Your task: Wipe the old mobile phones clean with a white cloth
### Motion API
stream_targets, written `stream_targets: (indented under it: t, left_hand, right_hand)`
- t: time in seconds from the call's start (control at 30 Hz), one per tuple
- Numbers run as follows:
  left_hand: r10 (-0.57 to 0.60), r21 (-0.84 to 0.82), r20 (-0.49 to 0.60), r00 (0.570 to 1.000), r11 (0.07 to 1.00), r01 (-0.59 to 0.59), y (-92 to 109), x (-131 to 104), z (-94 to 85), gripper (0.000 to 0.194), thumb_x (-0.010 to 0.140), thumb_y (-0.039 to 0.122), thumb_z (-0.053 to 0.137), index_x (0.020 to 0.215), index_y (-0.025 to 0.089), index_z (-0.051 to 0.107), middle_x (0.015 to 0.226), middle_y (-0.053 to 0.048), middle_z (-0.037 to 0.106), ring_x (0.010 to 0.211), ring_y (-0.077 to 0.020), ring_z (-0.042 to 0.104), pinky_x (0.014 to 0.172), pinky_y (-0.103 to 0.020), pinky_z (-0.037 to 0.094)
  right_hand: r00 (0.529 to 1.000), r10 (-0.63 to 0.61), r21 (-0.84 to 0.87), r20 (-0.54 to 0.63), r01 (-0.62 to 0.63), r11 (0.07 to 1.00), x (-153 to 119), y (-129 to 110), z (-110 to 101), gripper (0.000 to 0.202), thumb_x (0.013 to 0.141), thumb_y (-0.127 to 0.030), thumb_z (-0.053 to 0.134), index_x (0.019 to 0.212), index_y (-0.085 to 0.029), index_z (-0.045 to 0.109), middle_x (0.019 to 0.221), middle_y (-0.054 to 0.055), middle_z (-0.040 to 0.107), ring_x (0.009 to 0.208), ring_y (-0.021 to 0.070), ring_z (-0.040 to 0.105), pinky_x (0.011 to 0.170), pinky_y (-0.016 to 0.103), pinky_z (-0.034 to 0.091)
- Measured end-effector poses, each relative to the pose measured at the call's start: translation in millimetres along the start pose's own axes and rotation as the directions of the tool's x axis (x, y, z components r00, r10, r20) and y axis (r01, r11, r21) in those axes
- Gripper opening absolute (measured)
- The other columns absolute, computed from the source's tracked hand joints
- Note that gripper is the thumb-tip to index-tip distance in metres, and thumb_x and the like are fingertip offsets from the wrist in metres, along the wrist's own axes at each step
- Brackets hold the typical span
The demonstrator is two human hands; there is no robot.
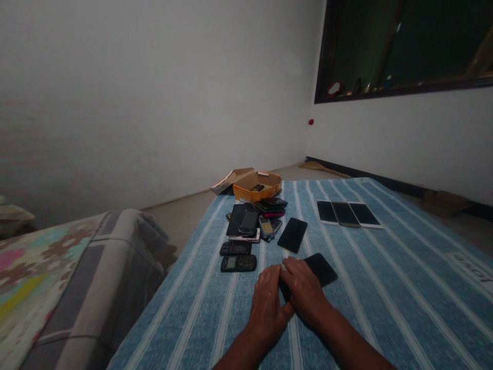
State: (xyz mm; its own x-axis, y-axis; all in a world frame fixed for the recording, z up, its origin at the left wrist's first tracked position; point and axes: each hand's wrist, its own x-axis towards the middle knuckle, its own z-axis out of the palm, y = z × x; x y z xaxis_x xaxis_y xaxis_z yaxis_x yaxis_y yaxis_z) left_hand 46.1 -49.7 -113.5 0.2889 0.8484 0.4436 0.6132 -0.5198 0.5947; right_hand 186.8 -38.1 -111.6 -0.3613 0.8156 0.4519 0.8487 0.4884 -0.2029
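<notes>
Close to the near middle of the bed-like surface, my left hand (268,297) and my right hand (304,288) meet with fingers bent and pressed together. Between them and under the right hand shows a black flat phone (322,268); its middle is covered, so I cannot tell if it is one piece. A black smartphone (292,235) lies just beyond, screen up. To the left are two black keypad phones, one nearer (239,263) and one farther (235,248). Behind them is a loose pile of phones (248,222), among them a grey keypad phone (266,226).
An open orange box (256,192) with a phone inside stands at the far end. Three smartphones (346,214) lie side by side at the right. A striped blue cloth (208,313) covers the surface. At left is a fabric-covered seat (88,272); walls stand behind.
</notes>
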Motion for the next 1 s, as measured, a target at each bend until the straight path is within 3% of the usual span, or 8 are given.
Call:
stream_targets:
  t: [0.4,0.63,1.0]
  left_hand:
    - [-0.029,-0.053,0.027,0.999,0.998,0.030,10,5,-6.9,0.055,0.079,0.029,0.063,0.130,0.017,0.046,0.126,-0.016,0.060,0.119,-0.0337,0.056,0.101,-0.056,0.044]
    - [-0.022,-0.060,0.034,0.999,0.998,0.024,6,4,-4.9,0.059,0.079,0.029,0.063,0.133,0.016,0.043,0.128,-0.018,0.058,0.121,-0.0341,0.054,0.102,-0.058,0.042]
    - [-0.074,0.030,0.061,0.995,0.997,0.072,-4,-2,1.1,0.068,0.069,0.021,0.065,0.134,0.011,0.045,0.132,-0.020,0.057,0.125,-0.0357,0.052,0.106,-0.059,0.040]
  right_hand:
    - [0.999,-0.031,0.049,0.012,0.031,0.998,3,-4,-6,0.034,0.090,-0.010,0.057,0.123,-0.017,0.064,0.126,0.012,0.063,0.122,0.0272,0.054,0.107,0.045,0.041]
    - [0.997,-0.019,0.112,0.075,0.011,0.994,5,-7,-13,0.032,0.092,-0.014,0.058,0.122,-0.019,0.065,0.120,0.011,0.064,0.117,0.0255,0.056,0.106,0.043,0.040]
    - [0.987,-0.114,0.199,0.113,0.090,0.976,-13,-7,-22,0.031,0.093,-0.014,0.056,0.120,-0.024,0.066,0.134,0.011,0.058,0.128,0.0253,0.050,0.109,0.045,0.039]
